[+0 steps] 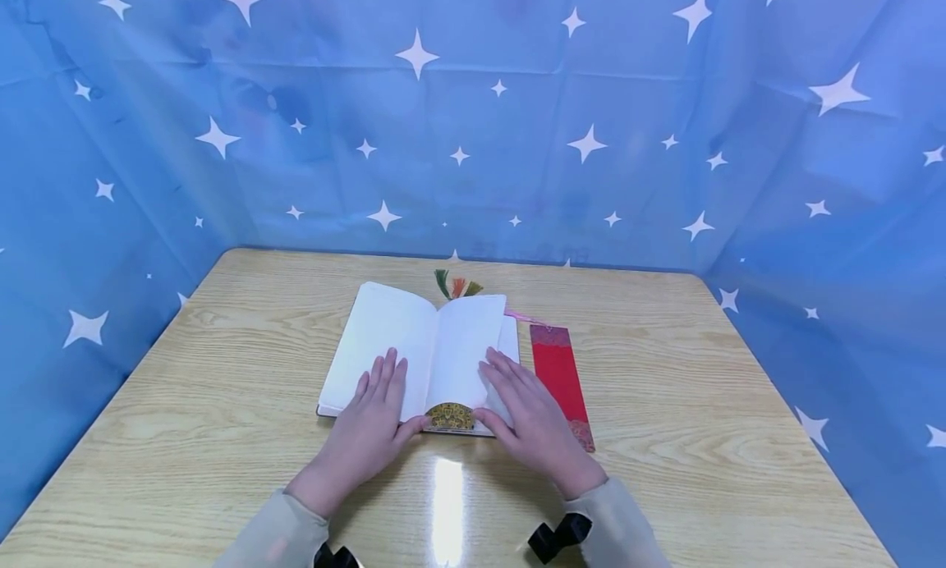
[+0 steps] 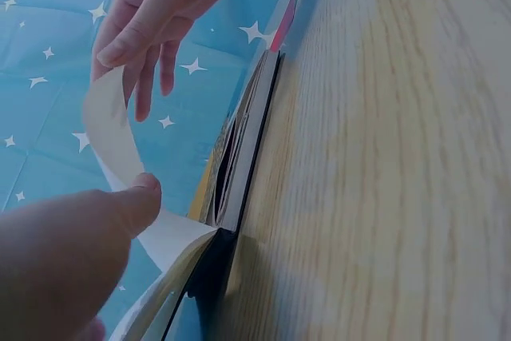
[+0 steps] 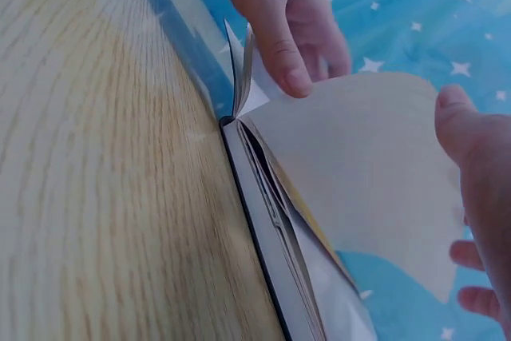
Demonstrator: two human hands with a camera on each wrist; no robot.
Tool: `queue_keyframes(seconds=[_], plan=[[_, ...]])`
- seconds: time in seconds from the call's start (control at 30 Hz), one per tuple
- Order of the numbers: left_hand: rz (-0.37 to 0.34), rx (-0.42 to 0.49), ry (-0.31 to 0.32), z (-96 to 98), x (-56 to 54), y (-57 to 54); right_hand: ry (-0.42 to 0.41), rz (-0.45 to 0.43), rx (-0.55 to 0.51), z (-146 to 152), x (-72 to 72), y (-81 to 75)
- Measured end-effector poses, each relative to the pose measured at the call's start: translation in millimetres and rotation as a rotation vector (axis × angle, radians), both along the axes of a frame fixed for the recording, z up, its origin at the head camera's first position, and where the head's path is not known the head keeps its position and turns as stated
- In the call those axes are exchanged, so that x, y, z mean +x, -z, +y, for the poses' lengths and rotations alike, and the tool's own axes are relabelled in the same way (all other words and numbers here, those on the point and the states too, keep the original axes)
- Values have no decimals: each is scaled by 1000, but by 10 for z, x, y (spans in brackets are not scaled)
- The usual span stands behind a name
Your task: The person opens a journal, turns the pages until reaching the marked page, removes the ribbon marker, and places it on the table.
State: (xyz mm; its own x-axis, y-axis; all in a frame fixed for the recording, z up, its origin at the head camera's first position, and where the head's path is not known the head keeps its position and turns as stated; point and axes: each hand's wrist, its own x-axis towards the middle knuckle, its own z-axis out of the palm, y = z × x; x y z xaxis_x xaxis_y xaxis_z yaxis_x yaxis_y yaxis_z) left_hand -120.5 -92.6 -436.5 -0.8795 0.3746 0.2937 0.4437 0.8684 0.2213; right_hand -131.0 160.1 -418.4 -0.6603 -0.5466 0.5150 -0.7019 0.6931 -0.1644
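Observation:
An open book with blank white pages lies on the table. My left hand rests on its left page, fingers straight and thumb toward the spine. My right hand pinches the outer edge of a raised page between thumb and fingers. In the right wrist view that page arches up from the spine, and the left thumb lies by it. Beneath it, a gold patterned piece shows at the book's lower edge. Green, orange and olive tassels stick out past the top edge.
A red bookmark with a pink cord lies right of the book, partly behind the right hand. The wooden table is bordered by a blue curtain with white stars at the back and sides.

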Motion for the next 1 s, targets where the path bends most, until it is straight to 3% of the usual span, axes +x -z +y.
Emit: queue_keyframes(seconds=[0.27,0.47,0.6,0.77,0.87,1.0], plan=[[128,83,70,-33,14,-49,14,-27,-24,7,21,0],[357,203,103,-54,-12,-51,53,-80,-38,-6,40,-5],[472,166,89,-70,-29,-47,86,-110,-51,1,44,7],[455,-11,-3,-114,-23,-62,121,-115,-58,1,34,29],[397,-48,-54,-146,-23,-65,121,-101,-63,2,24,41],[268,-56,-113,-190,-24,-83,118,-75,-67,8,11,63]])
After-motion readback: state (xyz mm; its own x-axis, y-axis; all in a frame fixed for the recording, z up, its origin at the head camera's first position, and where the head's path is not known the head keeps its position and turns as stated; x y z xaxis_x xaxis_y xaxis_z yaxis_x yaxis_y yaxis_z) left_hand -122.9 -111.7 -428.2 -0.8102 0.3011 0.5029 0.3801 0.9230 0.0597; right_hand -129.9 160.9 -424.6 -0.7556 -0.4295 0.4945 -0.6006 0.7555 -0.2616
